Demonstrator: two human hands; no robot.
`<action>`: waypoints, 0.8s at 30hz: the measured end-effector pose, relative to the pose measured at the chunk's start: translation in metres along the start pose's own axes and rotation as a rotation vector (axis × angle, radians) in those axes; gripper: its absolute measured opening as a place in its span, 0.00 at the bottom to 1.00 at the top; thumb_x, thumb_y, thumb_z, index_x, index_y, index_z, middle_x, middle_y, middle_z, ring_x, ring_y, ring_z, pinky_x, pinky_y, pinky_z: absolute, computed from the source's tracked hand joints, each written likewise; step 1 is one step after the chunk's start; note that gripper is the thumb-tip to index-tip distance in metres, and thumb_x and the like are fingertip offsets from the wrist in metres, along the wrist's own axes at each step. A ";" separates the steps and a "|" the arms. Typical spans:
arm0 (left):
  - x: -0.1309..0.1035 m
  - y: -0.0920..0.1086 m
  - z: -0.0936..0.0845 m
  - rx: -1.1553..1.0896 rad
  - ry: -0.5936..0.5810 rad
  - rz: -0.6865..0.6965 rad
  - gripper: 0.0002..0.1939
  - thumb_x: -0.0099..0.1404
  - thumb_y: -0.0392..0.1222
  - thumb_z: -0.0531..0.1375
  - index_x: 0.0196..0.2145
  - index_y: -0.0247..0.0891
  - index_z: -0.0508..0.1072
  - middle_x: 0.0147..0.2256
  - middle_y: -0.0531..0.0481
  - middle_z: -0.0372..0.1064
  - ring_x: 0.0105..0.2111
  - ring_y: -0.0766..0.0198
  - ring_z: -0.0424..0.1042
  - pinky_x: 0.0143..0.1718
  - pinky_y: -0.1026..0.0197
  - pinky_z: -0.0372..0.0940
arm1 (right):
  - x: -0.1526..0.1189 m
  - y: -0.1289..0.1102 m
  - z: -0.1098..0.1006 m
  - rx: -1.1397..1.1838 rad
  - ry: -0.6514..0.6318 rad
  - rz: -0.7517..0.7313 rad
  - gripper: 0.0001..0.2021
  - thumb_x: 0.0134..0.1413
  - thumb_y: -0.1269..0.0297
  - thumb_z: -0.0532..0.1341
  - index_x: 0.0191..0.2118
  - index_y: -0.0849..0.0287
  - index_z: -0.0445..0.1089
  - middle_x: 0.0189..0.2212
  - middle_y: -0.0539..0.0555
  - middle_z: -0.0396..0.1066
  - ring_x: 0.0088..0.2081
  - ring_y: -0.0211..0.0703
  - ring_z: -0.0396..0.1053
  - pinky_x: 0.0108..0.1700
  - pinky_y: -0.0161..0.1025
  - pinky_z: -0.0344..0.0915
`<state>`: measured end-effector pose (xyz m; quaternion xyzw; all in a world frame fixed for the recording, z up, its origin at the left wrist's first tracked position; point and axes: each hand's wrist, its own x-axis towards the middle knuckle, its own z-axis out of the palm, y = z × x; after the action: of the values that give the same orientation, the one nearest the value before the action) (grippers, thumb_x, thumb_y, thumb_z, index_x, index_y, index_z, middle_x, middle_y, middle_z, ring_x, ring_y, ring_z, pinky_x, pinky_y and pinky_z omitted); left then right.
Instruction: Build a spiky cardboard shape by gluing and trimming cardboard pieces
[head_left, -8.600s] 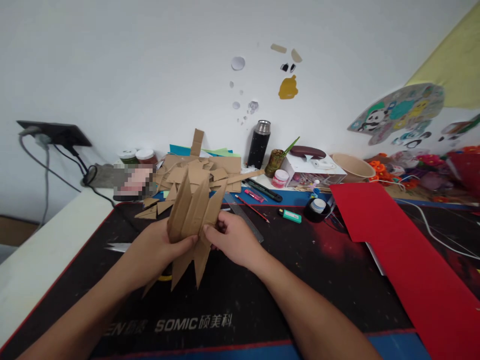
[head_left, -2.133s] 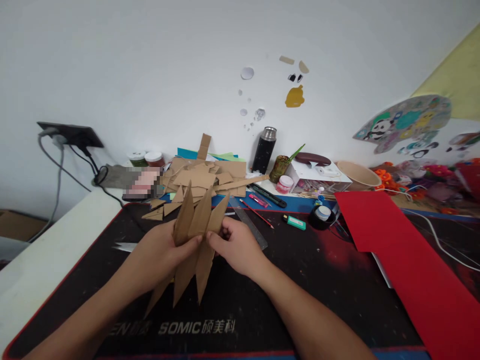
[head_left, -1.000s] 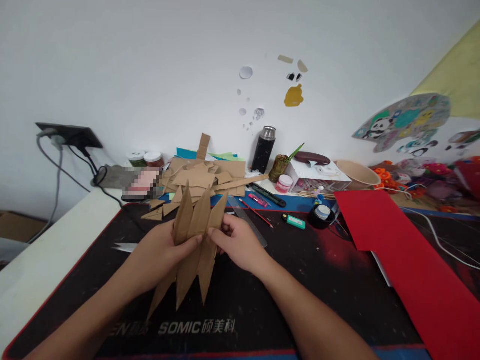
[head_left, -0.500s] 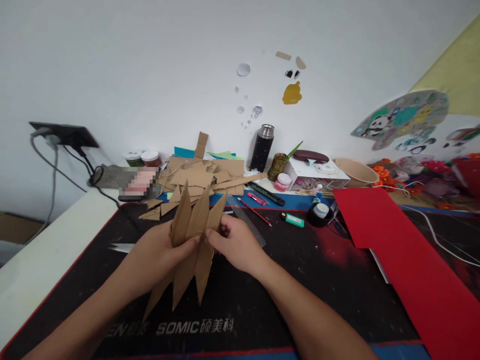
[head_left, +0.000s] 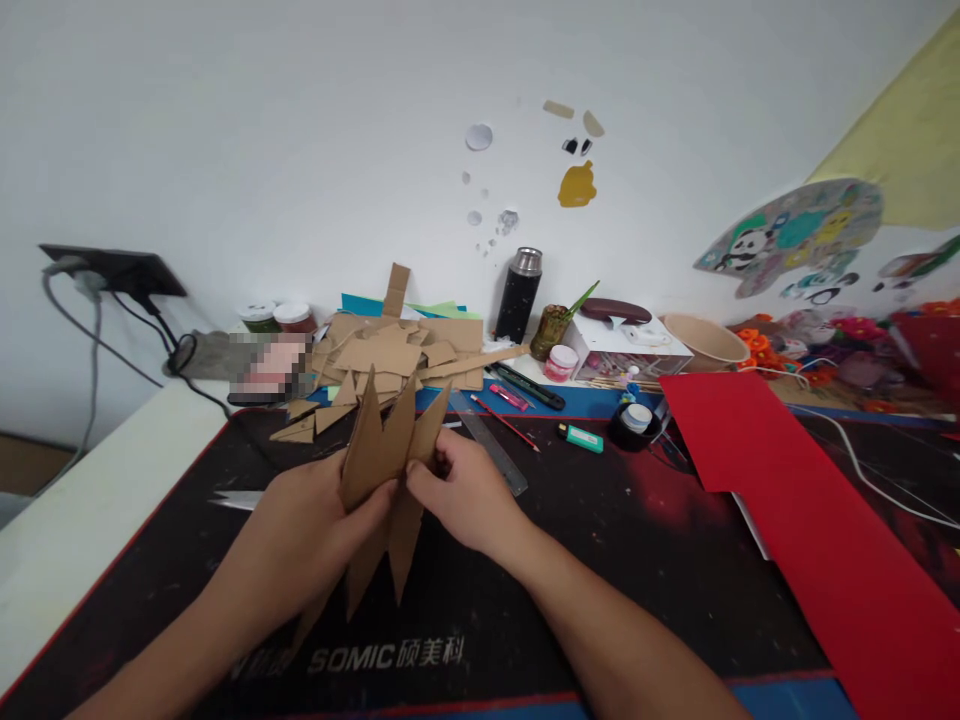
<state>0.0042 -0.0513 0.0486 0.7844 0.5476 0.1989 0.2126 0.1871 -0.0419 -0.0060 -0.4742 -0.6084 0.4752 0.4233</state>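
Between my hands is a brown cardboard cutout (head_left: 390, 440) with pointed spikes at its top and bottom, held upright above the dark desk mat (head_left: 570, 600). My left hand (head_left: 322, 525) is closed round its left side, thumb pressed across the front. At the right edge, my right hand (head_left: 457, 490) pinches the cardboard between thumb and fingers. Some fingertips are hidden behind the piece. Scissors (head_left: 238, 499) lie on the mat left of my left hand, their handles out of sight behind my forearm. A clear ruler (head_left: 491, 445) lies just beyond my right hand.
Cardboard scraps (head_left: 382, 352) are heaped at the back. A red pencil (head_left: 506, 423), a box cutter (head_left: 529, 387) and a green lighter (head_left: 580, 437) lie to the right. Behind them stands a black thermos (head_left: 519, 297). A red sheet (head_left: 795, 520) covers the right side.
My left hand has shifted up over the front of the cardboard, covering more of its middle. The piece has turned slightly, its spikes bunching closer. The whole view has drifted a little.
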 end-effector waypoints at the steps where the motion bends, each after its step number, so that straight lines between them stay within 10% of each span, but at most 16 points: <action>1: 0.000 0.000 0.000 -0.012 -0.003 0.005 0.18 0.67 0.56 0.54 0.36 0.44 0.79 0.37 0.45 0.84 0.39 0.40 0.83 0.37 0.50 0.69 | 0.000 0.000 0.000 0.019 -0.009 -0.007 0.06 0.61 0.71 0.61 0.42 0.58 0.75 0.34 0.50 0.75 0.35 0.43 0.71 0.39 0.37 0.67; 24: 0.008 -0.013 -0.004 -0.247 -0.083 -0.084 0.20 0.65 0.59 0.60 0.42 0.44 0.83 0.44 0.45 0.86 0.45 0.40 0.83 0.47 0.44 0.74 | 0.003 0.008 -0.006 0.050 -0.074 0.026 0.07 0.64 0.65 0.65 0.45 0.56 0.79 0.36 0.53 0.78 0.38 0.45 0.73 0.39 0.40 0.70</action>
<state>-0.0051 -0.0394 0.0452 0.7363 0.5418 0.2232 0.3383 0.1936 -0.0376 -0.0125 -0.4537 -0.6054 0.5128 0.4059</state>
